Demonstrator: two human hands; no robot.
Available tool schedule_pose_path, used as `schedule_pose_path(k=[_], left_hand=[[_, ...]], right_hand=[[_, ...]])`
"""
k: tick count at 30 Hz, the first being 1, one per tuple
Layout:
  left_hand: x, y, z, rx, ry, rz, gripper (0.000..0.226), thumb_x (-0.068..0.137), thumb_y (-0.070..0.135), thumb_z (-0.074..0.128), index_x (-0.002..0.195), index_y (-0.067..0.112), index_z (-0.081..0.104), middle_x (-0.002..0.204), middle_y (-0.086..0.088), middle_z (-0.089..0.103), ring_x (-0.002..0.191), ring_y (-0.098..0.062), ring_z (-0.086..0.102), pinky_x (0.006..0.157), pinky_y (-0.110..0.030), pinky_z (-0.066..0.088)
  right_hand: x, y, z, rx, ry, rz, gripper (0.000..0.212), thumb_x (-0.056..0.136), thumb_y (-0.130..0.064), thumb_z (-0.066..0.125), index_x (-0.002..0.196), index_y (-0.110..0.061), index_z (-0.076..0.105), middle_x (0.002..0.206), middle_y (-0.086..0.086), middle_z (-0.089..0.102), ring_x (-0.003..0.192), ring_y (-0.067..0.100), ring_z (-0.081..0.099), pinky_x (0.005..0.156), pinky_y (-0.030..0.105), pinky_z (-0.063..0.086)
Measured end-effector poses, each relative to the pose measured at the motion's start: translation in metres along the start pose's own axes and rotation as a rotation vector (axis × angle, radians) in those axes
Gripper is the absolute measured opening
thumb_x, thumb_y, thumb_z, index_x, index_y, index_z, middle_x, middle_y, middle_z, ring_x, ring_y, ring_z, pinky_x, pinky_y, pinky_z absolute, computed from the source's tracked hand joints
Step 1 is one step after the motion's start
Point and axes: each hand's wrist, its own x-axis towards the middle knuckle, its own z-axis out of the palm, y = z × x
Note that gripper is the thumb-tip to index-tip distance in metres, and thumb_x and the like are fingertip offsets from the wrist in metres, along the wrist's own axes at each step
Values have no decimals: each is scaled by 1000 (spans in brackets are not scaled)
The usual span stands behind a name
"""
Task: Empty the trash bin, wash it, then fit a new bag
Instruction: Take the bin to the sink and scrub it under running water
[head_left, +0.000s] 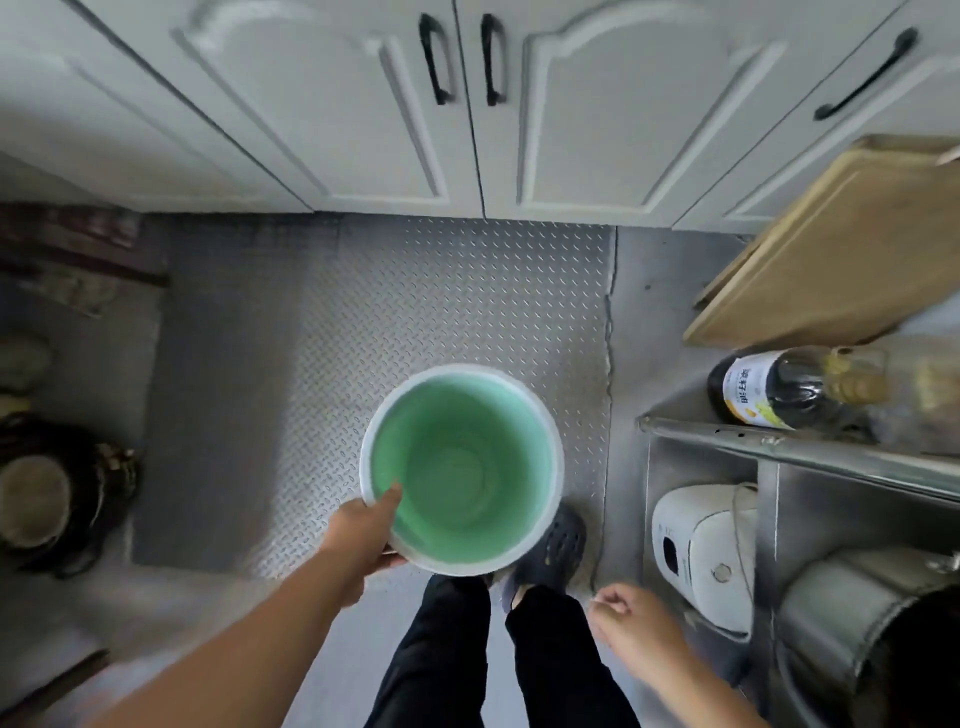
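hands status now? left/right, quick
Left hand: closed on the rim of the green bin, thumb inside; bin looks empty, no bag.
Right hand: fingers loosely curled, apparently holding nothing, clear of the bin.

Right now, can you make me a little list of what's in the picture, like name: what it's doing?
bin: green inside, white rim, open end up, no bag, looks empty
left hand: grips the bin's rim, thumb inside
right hand: loosely curled, holds nothing I can see
floor: bumpy metal plate under the bin
cupboards: white doors, shut
bottle: dark, on the metal shelf
cutting board: wooden, leaning at right
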Motion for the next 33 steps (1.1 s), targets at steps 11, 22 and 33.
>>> schedule_pose_path(k=[11, 22, 33], left_hand=[[-168, -125, -137, -366, 169, -52, 33, 92, 29, 69, 93, -3, 65, 70, -17, 76, 62, -32, 75, 52, -40, 61], [-239, -264, -210, -784, 163, -193, 12, 97, 15, 57, 93, 3, 60, 87, -21, 72, 60, -32, 74, 48, -33, 59], [-234, -436, -336, -1133, 226, -191, 14, 94, 21, 62, 93, 7, 63, 85, -15, 75, 62, -28, 75, 48, -30, 59]], right_hand=[[-132, -43, -37, -364, -39, -113, 12, 91, -17, 54, 85, -12, 64, 91, -4, 64, 81, 14, 59, 71, 20, 43], [-212, -71, -21, -767, 60, -146, 33, 76, -5, 54, 48, -19, 44, 50, -1, 44, 52, 18, 42, 55, 30, 31], [-287, -192, 171, -842, 41, -404, 13, 89, -18, 58, 82, -12, 67, 80, 6, 71, 64, 11, 70, 52, 24, 54]])
